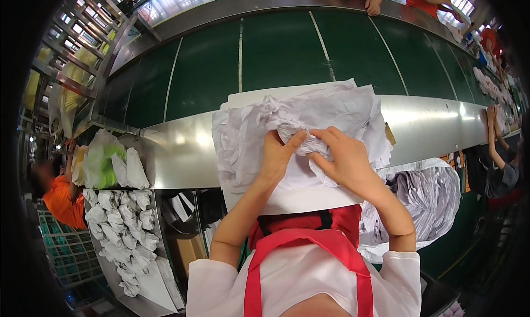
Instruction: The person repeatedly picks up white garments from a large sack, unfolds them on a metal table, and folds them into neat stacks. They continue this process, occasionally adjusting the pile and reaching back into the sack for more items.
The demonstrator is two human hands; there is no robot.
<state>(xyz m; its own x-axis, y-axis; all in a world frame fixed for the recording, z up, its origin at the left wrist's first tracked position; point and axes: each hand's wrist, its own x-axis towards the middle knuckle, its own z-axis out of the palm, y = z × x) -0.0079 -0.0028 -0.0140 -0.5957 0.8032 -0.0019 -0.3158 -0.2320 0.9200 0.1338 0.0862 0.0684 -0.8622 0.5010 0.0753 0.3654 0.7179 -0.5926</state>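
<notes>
In front of me lies a stack of creased white paper sheets (234,151) on a flat white board (298,202). At its middle, a sheet is bunched into a crumpled wad of paper (290,123). My left hand (277,156) is closed on the wad's left side, its thumb on top and its other fingers mostly hidden. From the right, my right hand (345,158) curls its fingers and thumb round the paper. The hands are close together, the left thumb near the right fingertips. I cannot tell whether anything is wrapped inside the paper.
Beyond the metal ledge (176,159) runs a green conveyor belt (276,49). A bin of crumpled paper pieces (118,223) stands left, below white and green bags (105,162). A large sack of paper (422,201) sits right. Co-workers' hands (372,6) rest across the belt.
</notes>
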